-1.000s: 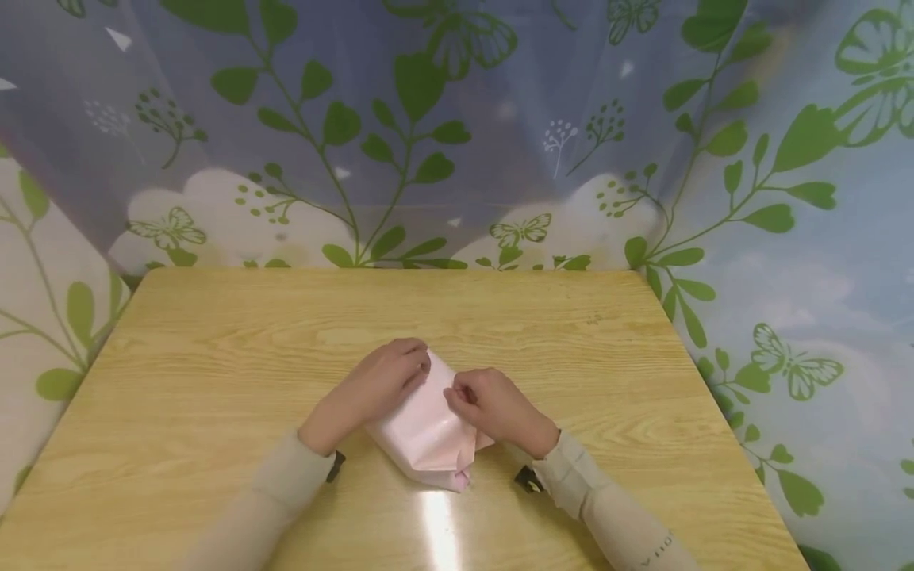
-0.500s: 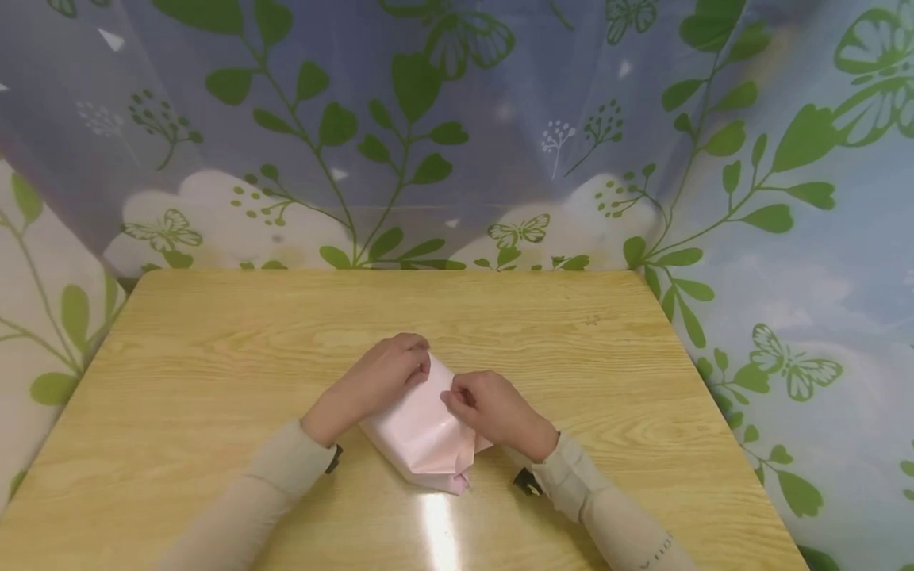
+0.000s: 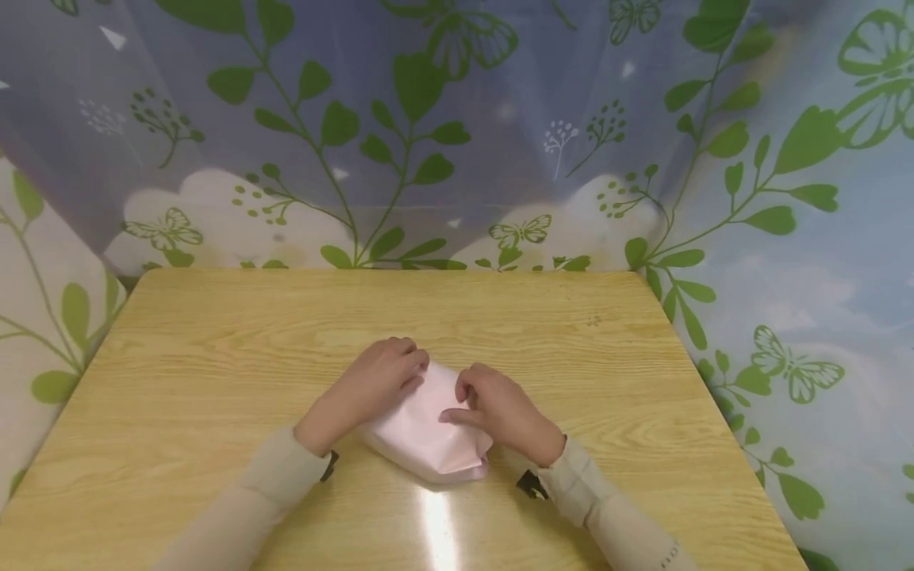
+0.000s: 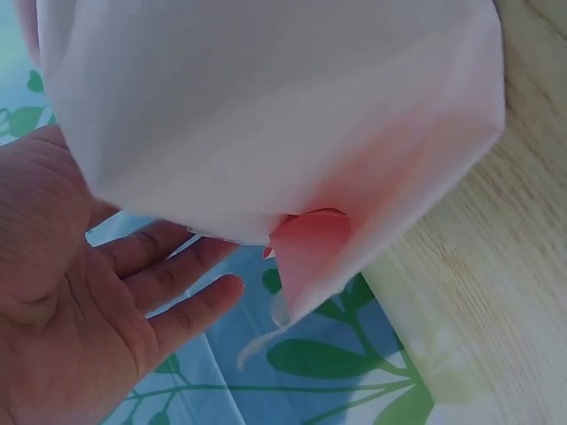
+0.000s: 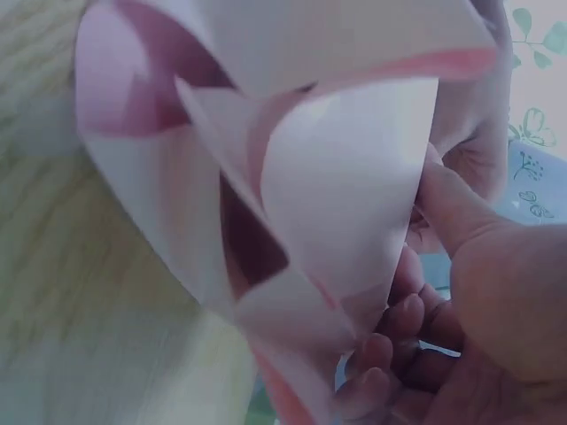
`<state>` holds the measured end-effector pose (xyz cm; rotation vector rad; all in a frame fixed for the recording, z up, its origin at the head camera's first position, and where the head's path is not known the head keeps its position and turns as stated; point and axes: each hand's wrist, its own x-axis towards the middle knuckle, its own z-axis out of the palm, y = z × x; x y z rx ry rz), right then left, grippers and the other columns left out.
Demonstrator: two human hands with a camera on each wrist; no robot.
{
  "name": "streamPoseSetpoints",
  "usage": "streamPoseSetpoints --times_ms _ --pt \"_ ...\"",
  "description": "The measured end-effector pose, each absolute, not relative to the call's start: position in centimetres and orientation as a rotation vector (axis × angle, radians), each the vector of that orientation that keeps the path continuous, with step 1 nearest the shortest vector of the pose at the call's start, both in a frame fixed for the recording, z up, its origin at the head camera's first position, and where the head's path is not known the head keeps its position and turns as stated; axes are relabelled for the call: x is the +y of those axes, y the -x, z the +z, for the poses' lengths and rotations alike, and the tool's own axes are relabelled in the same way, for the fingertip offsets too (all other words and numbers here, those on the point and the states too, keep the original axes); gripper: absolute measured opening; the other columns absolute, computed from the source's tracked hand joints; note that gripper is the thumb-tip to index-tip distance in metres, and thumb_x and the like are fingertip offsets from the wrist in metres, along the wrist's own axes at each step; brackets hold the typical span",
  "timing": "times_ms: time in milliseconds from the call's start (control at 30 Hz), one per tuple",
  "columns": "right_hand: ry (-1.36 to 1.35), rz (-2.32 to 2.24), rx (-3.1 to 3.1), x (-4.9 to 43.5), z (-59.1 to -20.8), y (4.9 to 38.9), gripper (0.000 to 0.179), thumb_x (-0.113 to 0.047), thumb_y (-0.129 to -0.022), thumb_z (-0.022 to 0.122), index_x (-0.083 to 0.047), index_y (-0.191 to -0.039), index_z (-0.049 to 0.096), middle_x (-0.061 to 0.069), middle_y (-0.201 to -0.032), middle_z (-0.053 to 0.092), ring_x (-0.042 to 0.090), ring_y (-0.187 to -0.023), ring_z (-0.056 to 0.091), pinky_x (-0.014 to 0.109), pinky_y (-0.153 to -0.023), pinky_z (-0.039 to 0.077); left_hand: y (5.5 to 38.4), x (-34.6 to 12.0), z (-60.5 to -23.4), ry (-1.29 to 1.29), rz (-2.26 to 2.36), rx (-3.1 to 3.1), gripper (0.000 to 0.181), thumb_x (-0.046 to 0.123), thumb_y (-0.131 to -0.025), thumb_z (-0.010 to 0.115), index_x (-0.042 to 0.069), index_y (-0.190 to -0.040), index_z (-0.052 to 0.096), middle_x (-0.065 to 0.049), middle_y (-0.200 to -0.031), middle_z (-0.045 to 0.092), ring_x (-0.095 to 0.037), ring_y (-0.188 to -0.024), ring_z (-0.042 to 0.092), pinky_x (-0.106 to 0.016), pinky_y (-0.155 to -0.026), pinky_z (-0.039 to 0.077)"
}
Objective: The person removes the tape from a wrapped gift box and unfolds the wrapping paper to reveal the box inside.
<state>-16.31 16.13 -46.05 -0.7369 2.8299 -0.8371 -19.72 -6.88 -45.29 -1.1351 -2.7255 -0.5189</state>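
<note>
Step in hand, by my read: folding pink paper (image 3: 428, 432), mid-fold, flattening stage. Paper is lying at desk (image 3: 214, 341) centre, near the front edge, both hands on it.

L to R:
- Left hand (image 3: 371, 388) is resting on paper's upper-left part, fingers (image 3: 408, 366) lightly bent over the far edge. Left wrist view is showing the palm open and fingers (image 4: 168, 266) fairly straight under/beside the sheet, so grip there is relaxed, pressing rather than clutching.
- Paper is sitting between the hands, already several layers thick; right wrist view is showing overlapped flaps bulging apart, not yet creased flat. Looks like a loose pocket shape; can't tell if anything's inside, nothing visible in it.
- Right hand (image 3: 500, 408) is on paper's right part, thumb (image 5: 452, 208) and curled fingers (image 5: 390, 354) pinching a flap, i.e. grip is grasping the paper.

Next move probably calls for: left holding the stack steady, right pressing flap down and running along the fold w/o shifting layers. Risk: layers are springing open, crease could go crooked.

No other containers on desk. Leaf-print curtain (image 3: 457, 135) is hanging behind.
</note>
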Motion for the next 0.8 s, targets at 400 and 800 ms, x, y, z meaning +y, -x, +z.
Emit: streamPoseSetpoints --times_ms 400,800 --pt "0.73 -0.947 2.846 17.3 -46.4 17.2 0.025 -0.031 -0.088 0.081 -0.015 -0.09 0.062 -0.004 -0.082 0.053 0.01 -0.075 0.048 0.023 -0.065 0.044 20.0 -6.5 -45.5 1.058 -0.604 -2.713 0.004 0.007 -0.091 0.074 0.007 -0.088 0.072 -0.006 -0.102 0.073 -0.024 -0.094 0.069 -0.04 -0.091 0.056" --pt "0.731 -0.975 2.804 17.5 -46.6 17.1 0.024 -0.031 -0.09 0.078 -0.014 -0.092 0.061 -0.003 -0.082 0.053 0.011 -0.074 0.048 0.024 -0.063 0.043 19.8 -6.4 -46.1 1.093 -0.613 -2.706 0.009 0.006 -0.094 0.07 0.007 -0.086 0.069 -0.008 -0.101 0.071 -0.023 -0.092 0.067 -0.039 -0.089 0.056"
